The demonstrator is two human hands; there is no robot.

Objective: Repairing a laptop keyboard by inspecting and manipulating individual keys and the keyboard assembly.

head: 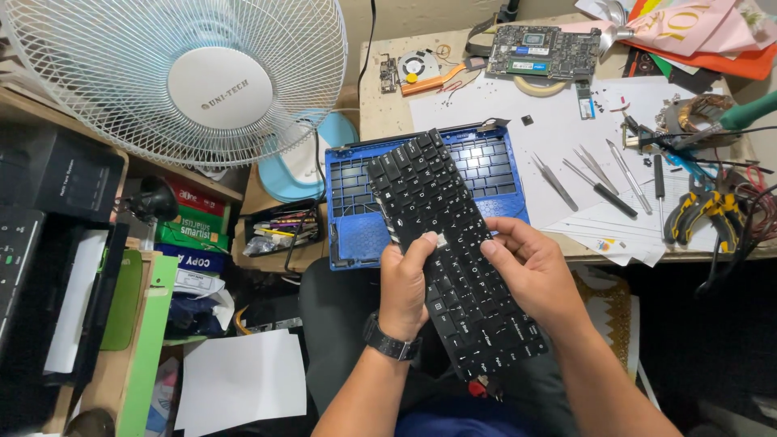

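Black laptop keyboard [453, 251] held tilted above the lap, its far end over a blue laptop frame [356, 235] at the desk edge. Left hand [405, 283] clamped on its left edge, thumb on the keys. Right hand [530, 267] grips the right edge, fingers curled under. Green circuit board [544, 50] at the desk's far side. Left shelf: stacked flat packages [194, 226], red, green, blue. Tweezers [591, 174] on white paper.
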